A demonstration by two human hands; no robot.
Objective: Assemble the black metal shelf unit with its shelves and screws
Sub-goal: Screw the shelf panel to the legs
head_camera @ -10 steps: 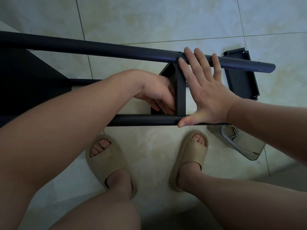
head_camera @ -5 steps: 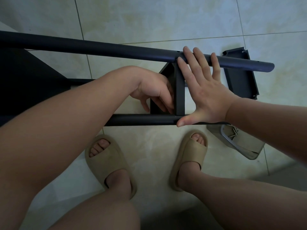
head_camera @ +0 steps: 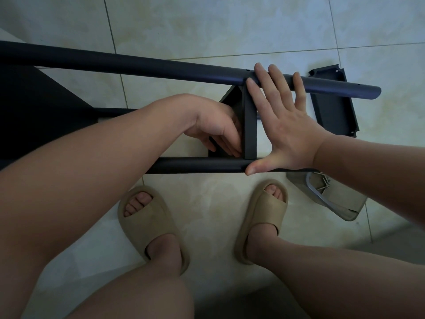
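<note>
Right hand (head_camera: 287, 125) lay flat and spread, fingers straight over the far black metal tube (head_camera: 138, 65), thumb down on the near black tube (head_camera: 197, 165), bracing the narrow black metal shelf panel (head_camera: 250, 125) that stood on edge between the two. It had barely budged over the last second. The left hand (head_camera: 216, 127) was the mover: its curled fingers had slid down the panel's left face toward the joint with the near tube. Whether they pinched a screw there, I could not tell; the fingertips were hidden. My read: this shelf was being fastened at its lower corner, not yet secure. A wider black shelf (head_camera: 34, 107) sat in the frame at left. A loose black tray-shaped shelf (head_camera: 333, 111) waited on the pale tiled floor (head_camera: 207, 31), with a pale pouch of metal fittings (head_camera: 333, 199) just beside the right wrist.
</note>
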